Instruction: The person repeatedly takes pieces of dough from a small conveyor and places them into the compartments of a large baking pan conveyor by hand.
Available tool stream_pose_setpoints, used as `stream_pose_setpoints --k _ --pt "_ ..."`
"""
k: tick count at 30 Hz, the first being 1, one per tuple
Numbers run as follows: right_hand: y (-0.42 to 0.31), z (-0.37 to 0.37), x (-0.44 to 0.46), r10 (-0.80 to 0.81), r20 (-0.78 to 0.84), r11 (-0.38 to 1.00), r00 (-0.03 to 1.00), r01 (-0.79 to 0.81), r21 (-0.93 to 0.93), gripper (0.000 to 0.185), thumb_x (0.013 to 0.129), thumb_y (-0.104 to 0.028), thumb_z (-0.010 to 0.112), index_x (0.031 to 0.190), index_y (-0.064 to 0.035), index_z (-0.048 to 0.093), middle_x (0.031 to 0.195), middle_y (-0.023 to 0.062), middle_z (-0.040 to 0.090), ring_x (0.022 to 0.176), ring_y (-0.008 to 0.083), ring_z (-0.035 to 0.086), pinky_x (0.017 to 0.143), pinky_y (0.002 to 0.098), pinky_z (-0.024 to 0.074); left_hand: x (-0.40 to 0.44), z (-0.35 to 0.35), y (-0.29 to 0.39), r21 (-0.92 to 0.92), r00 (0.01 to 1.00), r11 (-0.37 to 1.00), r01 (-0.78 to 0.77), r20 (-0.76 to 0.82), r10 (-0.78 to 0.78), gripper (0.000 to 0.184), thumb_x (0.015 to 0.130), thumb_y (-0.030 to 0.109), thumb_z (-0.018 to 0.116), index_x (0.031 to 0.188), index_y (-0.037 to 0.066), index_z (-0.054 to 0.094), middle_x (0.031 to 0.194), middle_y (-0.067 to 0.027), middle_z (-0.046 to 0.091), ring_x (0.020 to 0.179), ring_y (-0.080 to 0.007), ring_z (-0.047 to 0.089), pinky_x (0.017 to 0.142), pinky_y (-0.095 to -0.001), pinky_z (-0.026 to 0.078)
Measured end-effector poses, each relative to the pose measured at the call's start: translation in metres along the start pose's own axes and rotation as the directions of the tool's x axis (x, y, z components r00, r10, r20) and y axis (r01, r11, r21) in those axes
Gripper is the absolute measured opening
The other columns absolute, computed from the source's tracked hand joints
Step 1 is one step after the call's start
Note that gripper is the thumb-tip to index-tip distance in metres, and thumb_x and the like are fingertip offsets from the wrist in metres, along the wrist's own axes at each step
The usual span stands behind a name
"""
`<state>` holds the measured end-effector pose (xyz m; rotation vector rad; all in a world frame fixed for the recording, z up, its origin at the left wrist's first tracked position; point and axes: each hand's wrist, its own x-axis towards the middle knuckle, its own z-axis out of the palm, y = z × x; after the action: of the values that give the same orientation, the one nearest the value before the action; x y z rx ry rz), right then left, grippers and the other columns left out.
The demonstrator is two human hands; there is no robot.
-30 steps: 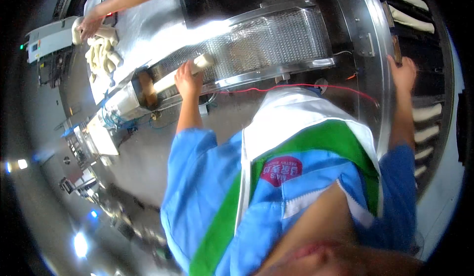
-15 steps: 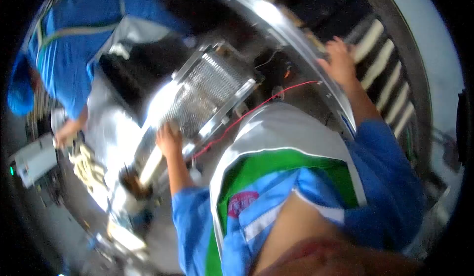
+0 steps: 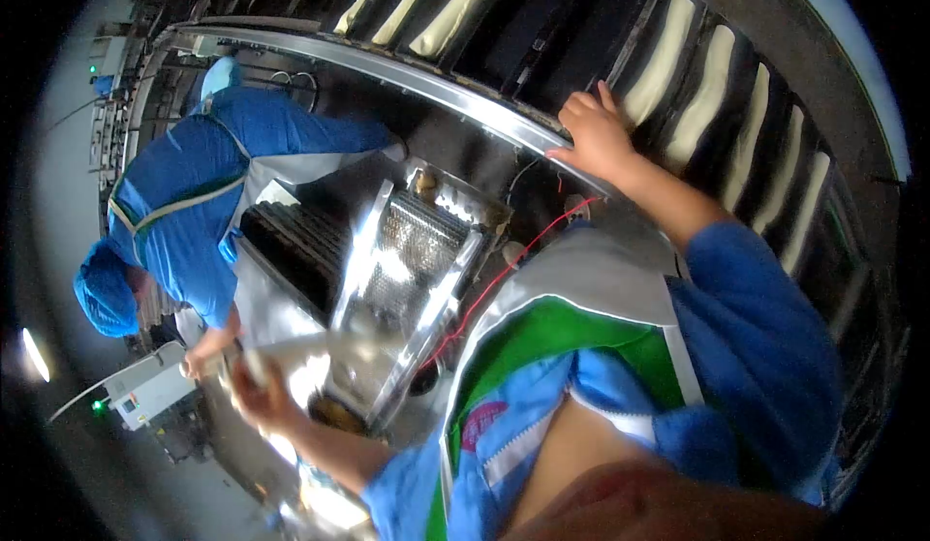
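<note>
My left hand (image 3: 263, 401) is blurred by motion, its fingers closed around a long pale strip (image 3: 325, 344) that looks like dough. The strip reaches right, above the lower end of a metal mesh conveyor (image 3: 417, 241). My right hand (image 3: 596, 139) lies over a shiny metal rail (image 3: 455, 103), fingers apart and nothing in them. Its fingertips are near the end of a pale dough strip (image 3: 664, 61) in a black grooved tray (image 3: 572, 32).
A co-worker in blue with a blue cap (image 3: 105, 289) bends over the conveyor's far side, a hand (image 3: 208, 347) near mine. A red cord (image 3: 504, 275) runs along the near side. A grey box (image 3: 145, 386) with a green light stands at left. More dough strips (image 3: 756, 134) lie in trays.
My left hand has moved left off the conveyor, with the pale strip in it. My right hand stays by the rail and tray. The view has turned, showing more trays.
</note>
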<state>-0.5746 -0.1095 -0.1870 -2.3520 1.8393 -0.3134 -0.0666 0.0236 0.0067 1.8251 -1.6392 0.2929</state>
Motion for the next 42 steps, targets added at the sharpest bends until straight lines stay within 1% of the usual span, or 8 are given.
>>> stream_pose_setpoints --k 8,10,13,17,26,35,40,42 --pt "0.015 -0.005 -0.011 -0.026 0.092 0.999 0.995 0.023 0.030 0.051 0.065 -0.043 0.072 0.095 -0.0036 0.060 0.104 0.0086 0.055 0.115 0.0250 0.043 0.108 0.0539 0.0149 0.108 0.074 0.192 -0.544 0.959 0.838 0.036 -0.216 -0.182 0.053 0.072 0.024 0.066 0.120 0.008 0.053 0.114 -0.0148 0.053 0.101 -0.0264 0.053 0.086 -0.0380 0.048" --pt "0.020 -0.005 -0.016 -0.034 0.047 0.999 0.998 0.035 -0.007 0.050 0.066 -0.044 0.071 0.094 -0.0042 0.060 0.102 0.0082 0.055 0.115 0.0248 0.043 0.108 0.0538 0.0140 0.111 0.139 0.215 -0.899 0.990 0.438 0.023 -0.041 -0.136 0.040 0.078 0.006 0.065 0.116 0.006 0.052 0.111 -0.0110 0.055 0.099 -0.0225 0.054 0.084 -0.0343 0.047" --pt "0.023 -0.013 -0.022 -0.063 0.070 0.996 0.996 0.058 0.069 0.049 0.067 -0.045 0.070 0.091 -0.0041 0.059 0.102 0.0095 0.055 0.114 0.0255 0.043 0.107 0.0550 0.0145 0.102 0.234 0.256 -0.826 0.951 0.487 0.283 0.308 -0.031 0.029 0.079 0.010 0.066 0.105 0.004 0.055 0.105 -0.0098 0.056 0.091 -0.0196 0.056 0.077 -0.0313 0.048" --pt "0.030 -0.010 -0.026 -0.080 -0.032 0.988 0.996 0.083 0.126 0.047 0.067 -0.044 0.070 0.088 -0.0038 0.058 0.099 0.0099 0.055 0.111 0.0268 0.046 0.107 0.0554 0.0152 0.053 0.349 0.269 -0.463 0.741 0.886 0.038 0.608 0.286 0.035 0.073 0.022 0.072 0.099 0.003 0.059 0.099 -0.0166 0.062 0.087 -0.0266 0.062 0.076 -0.0340 0.048" --pt "0.021 -0.026 -0.030 -0.057 0.064 0.994 0.996 0.051 0.092 0.046 0.067 -0.041 0.071 0.092 -0.0040 0.060 0.101 0.0091 0.057 0.112 0.0254 0.045 0.106 0.0552 0.0174 0.028 0.360 0.298 -0.271 0.666 0.896 -0.352 0.601 0.443 0.017 0.077 0.013 0.057 0.092 0.013 0.063 0.108 -0.0099 0.053 0.106 -0.0299 0.050 0.085 -0.0395 0.047" --pt "0.016 -0.017 -0.035 -0.011 0.029 1.000 1.000 0.011 0.027 0.046 0.066 -0.040 0.072 0.089 -0.0023 0.059 0.101 0.0124 0.056 0.109 0.0297 0.047 0.104 0.0538 0.0232 0.026 0.389 0.280 -0.527 0.752 0.842 -0.117 0.507 0.422 0.009 0.074 0.011 0.061 0.082 0.011 0.065 0.093 -0.0099 0.056 0.101 -0.0305 0.053 0.082 -0.0379 0.047" --pt "0.012 -0.019 -0.039 0.003 0.081 0.998 0.997 0.001 -0.058 0.049 0.068 -0.042 0.070 0.091 -0.0002 0.059 0.103 0.0144 0.057 0.109 0.0308 0.048 0.103 0.0509 0.0267 0.045 0.351 0.316 -0.109 0.339 0.874 -0.473 0.893 0.294 0.017 0.078 0.018 0.057 0.090 0.013 0.068 0.099 -0.0081 0.064 0.099 -0.0266 0.057 0.083 -0.0402 0.045" --pt "0.015 -0.015 -0.042 -0.026 0.024 0.996 0.999 0.028 -0.088 0.049 0.069 -0.042 0.070 0.091 -0.0001 0.059 0.103 0.0155 0.057 0.108 0.0317 0.048 0.101 0.0507 0.0280 0.035 0.324 0.297 -0.087 0.407 0.751 -0.655 0.797 0.447 0.021 0.080 0.019 0.052 0.093 0.013 0.068 0.100 -0.0071 0.065 0.098 -0.0238 0.058 0.090 -0.0448 0.040"
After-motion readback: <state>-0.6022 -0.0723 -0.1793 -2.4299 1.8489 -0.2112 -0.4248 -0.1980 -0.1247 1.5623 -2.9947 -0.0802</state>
